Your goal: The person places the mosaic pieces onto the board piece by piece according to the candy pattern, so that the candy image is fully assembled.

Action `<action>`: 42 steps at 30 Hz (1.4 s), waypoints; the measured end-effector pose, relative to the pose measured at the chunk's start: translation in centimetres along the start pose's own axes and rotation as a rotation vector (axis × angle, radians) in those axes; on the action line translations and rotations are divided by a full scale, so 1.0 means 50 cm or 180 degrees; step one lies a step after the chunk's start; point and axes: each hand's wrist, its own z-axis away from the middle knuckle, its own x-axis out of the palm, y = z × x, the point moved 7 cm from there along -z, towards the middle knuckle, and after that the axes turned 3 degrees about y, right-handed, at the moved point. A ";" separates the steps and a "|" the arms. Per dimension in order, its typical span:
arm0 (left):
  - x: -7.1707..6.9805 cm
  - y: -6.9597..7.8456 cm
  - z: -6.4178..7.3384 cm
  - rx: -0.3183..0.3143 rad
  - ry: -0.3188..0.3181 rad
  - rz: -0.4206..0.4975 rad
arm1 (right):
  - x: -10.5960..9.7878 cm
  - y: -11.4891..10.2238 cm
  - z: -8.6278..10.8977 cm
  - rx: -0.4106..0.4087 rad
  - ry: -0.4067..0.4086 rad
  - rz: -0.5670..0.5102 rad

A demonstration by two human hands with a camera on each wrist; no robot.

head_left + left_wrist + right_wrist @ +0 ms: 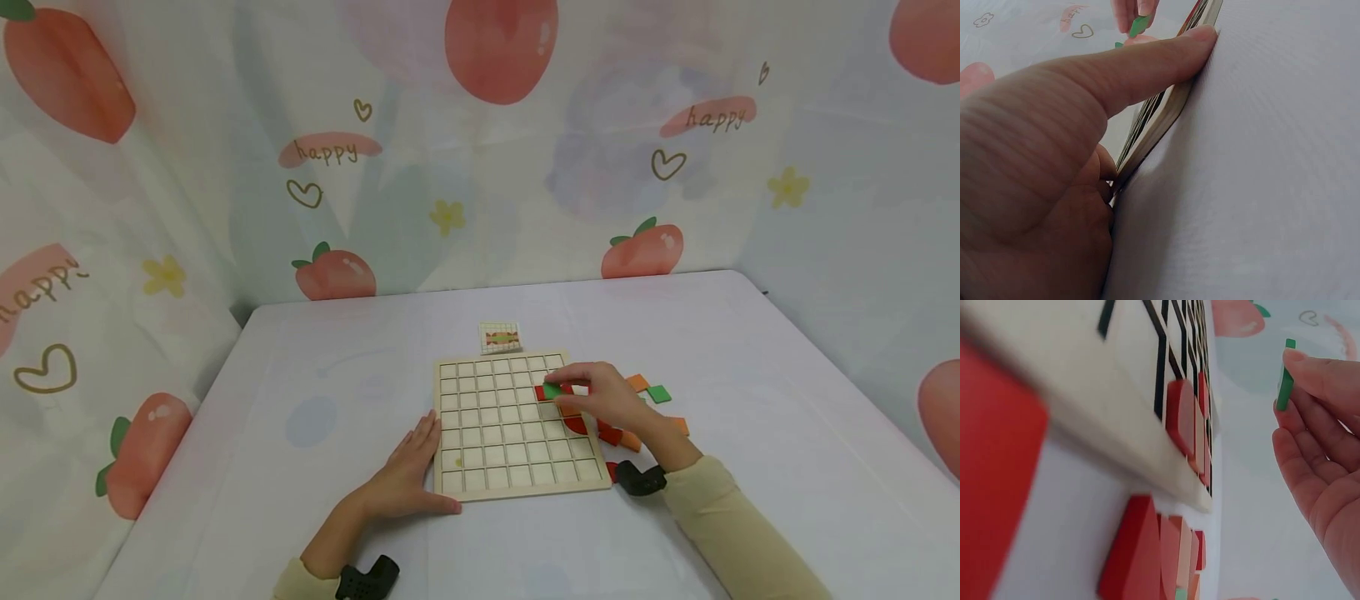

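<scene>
Between thumb and fingers, my right hand [603,396] pinches a green tile [1286,375] above the right part of a wooden grid board [491,433]. Red tiles and an orange one lie on the board under that hand, including a red piece [576,425] with a rounded edge; the hand partly hides them. My left hand [408,471] rests at the board's left side, fingers straight along the edge and thumb [1147,69] touching the near left corner.
A small pattern card [500,337] with a coloured picture lies just behind the board. Loose tiles lie to its right: a green tile [659,393], an orange tile [637,382] and several red and orange ones. A printed curtain [487,183] hangs behind the white table [337,358].
</scene>
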 end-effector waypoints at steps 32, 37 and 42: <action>-0.005 0.002 0.001 0.0017 -0.0018 -0.0001 | 0.038 0.012 -0.017 -0.0163 -0.0269 0.0536; -0.004 0.002 0.002 0.0026 -0.0023 0.0002 | 0.038 0.019 -0.013 -0.0124 -0.0248 0.0598; -0.003 0.001 0.002 0.0023 -0.0017 0.0001 | 0.038 0.018 -0.011 -0.0185 -0.0253 0.0662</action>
